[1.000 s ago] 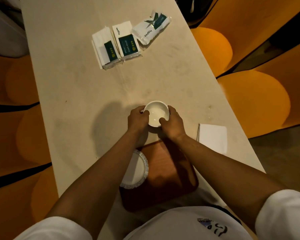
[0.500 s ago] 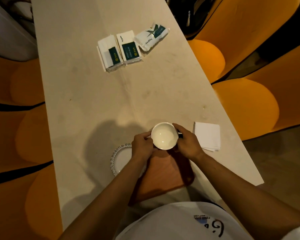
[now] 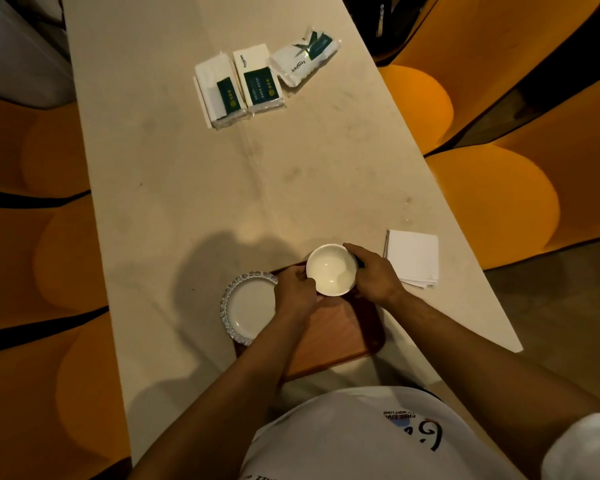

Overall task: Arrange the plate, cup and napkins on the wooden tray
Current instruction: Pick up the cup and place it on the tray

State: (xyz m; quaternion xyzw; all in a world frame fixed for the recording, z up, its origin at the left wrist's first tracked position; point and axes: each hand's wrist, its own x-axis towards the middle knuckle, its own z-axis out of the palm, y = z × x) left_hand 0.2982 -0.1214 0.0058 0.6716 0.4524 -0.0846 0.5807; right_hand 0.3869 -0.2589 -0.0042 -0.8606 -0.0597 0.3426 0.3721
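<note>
Table (image 3: 222, 188) first: a long pale top running far from the person, with three napkin packets (image 3: 260, 81) lying together well apart at its far end and a folded napkin (image 3: 413, 258) near the right edge. Close to the person sits the wooden tray (image 3: 333, 337), its middle bare. The plate (image 3: 248, 308) rests at the tray's left edge, overhanging it toward the table; whether its weight sits fully on the wood cannot be told. Both hands hold the cup (image 3: 331, 270) over the tray's far right corner: the left hand (image 3: 297, 292) clasps its near left side, and the right hand (image 3: 373, 275) wraps its right side, covering any handle.

To do this step well, the person would likely lower the cup straight down onto bare wood, clear of the raised rim and well apart from the plate, and let go only once the base sits flat. Room should probably be kept on the tray for napkins. The plate may want a nudge to the right so it lies wholly on the tray.

Compared with a second ago, the cup has come from the bare table beyond the tray to a spot above its far edge. Both hands have kept their hold throughout. The plate, tray and napkins appear not to have shifted on the table.
</note>
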